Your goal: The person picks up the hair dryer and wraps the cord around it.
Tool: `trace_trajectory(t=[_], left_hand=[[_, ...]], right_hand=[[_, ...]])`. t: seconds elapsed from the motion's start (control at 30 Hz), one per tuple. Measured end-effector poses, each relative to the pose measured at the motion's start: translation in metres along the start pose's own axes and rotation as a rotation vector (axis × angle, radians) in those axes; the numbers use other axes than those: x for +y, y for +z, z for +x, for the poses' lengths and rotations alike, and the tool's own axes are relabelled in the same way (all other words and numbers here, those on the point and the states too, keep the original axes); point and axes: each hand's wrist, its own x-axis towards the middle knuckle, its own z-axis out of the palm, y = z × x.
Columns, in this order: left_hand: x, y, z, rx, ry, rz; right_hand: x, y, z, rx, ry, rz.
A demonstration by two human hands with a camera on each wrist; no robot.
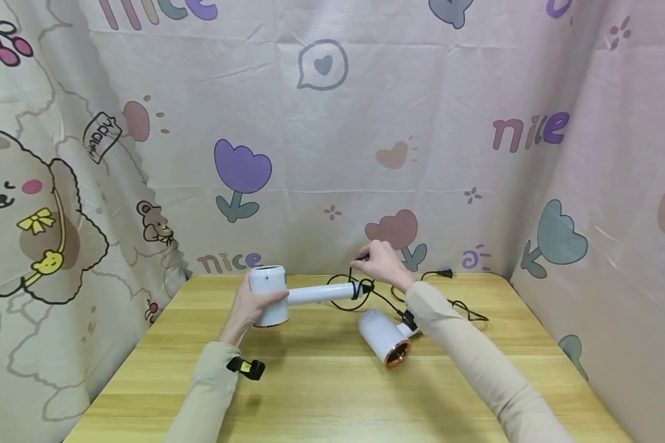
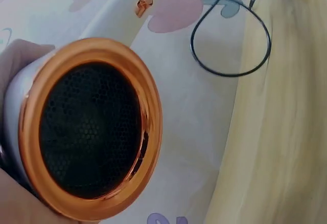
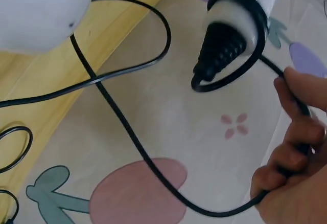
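Note:
My left hand (image 1: 250, 304) grips the head of a white hair dryer (image 1: 268, 289), holding it above the table. Its copper-rimmed front and dark mesh (image 2: 92, 132) face the left wrist camera. The dryer's handle (image 1: 316, 294) points right. A black power cord (image 3: 134, 132) loops once around the handle's end, near the ribbed cord sleeve (image 3: 217, 50). My right hand (image 1: 385, 264) pinches that cord above the handle's end, its fingers (image 3: 288, 155) curled round it. Below my right forearm, a second white hair dryer (image 1: 381, 335) lies on the table, copper rim toward me.
The wooden table (image 1: 310, 394) carries loose black cord (image 1: 465, 311) behind the second dryer. A plug (image 1: 446, 273) lies at the back edge. A printed cloth (image 1: 321, 154) hangs behind and at both sides.

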Motion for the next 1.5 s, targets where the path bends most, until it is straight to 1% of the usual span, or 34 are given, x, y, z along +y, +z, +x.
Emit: trace_trajectory(t=[0.1,0.2,0.3,0.37,0.43,0.53,0.63,0.7,0.8,0.87,0.97,1.03,1.1,1.17,1.23,1.33,1.4,1.5], left_hand=[[0.002,-0.001,-0.001,0.037,0.004,0.020],[0.003,-0.002,-0.001,0.081,-0.003,0.043],[0.003,0.000,-0.002,0.149,-0.001,0.058],[0.002,0.002,-0.002,0.211,0.012,0.076],[0.001,0.006,-0.003,0.271,0.027,0.072],[-0.001,0.012,-0.004,0.357,0.045,0.056],[-0.003,0.017,-0.004,0.420,0.044,-0.008],[-0.004,0.020,-0.004,0.447,0.034,-0.063],[-0.005,0.023,-0.003,0.468,0.023,-0.156],[-0.005,0.026,-0.003,0.471,0.013,-0.225],[-0.006,0.029,-0.002,0.474,-0.018,-0.329],[-0.007,0.030,-0.001,0.467,-0.054,-0.401],[-0.008,0.031,-0.001,0.454,-0.101,-0.461],[-0.009,0.031,-0.001,0.433,-0.157,-0.511],[-0.010,0.030,-0.001,0.415,-0.211,-0.563],[-0.011,0.028,-0.003,0.396,-0.272,-0.610],[-0.012,0.028,-0.004,0.389,-0.296,-0.652],[-0.013,0.028,-0.004,0.381,-0.329,-0.703]], right_hand=[[-0.012,0.005,-0.005,0.035,0.023,-0.010],[-0.021,0.010,-0.009,0.053,0.008,-0.026],[-0.027,0.014,-0.012,0.071,-0.010,-0.037],[-0.028,0.016,-0.013,0.084,-0.009,-0.041],[-0.028,0.019,-0.014,0.092,0.006,-0.025],[-0.027,0.022,-0.014,0.095,0.024,0.026],[-0.024,0.025,-0.015,0.089,0.040,0.081],[-0.022,0.027,-0.017,0.089,0.046,0.102],[-0.017,0.029,-0.020,0.096,0.057,0.122],[-0.014,0.028,-0.022,0.101,0.055,0.132],[-0.008,0.027,-0.025,0.095,0.049,0.155],[-0.004,0.025,-0.026,0.068,0.033,0.196],[0.002,0.024,-0.026,0.021,0.019,0.259],[0.010,0.022,-0.027,-0.055,-0.002,0.335],[0.021,0.020,-0.028,-0.160,-0.015,0.424],[0.040,0.019,-0.029,-0.299,-0.008,0.498],[0.050,0.018,-0.029,-0.366,0.011,0.537],[0.058,0.021,-0.027,-0.435,0.023,0.566]])
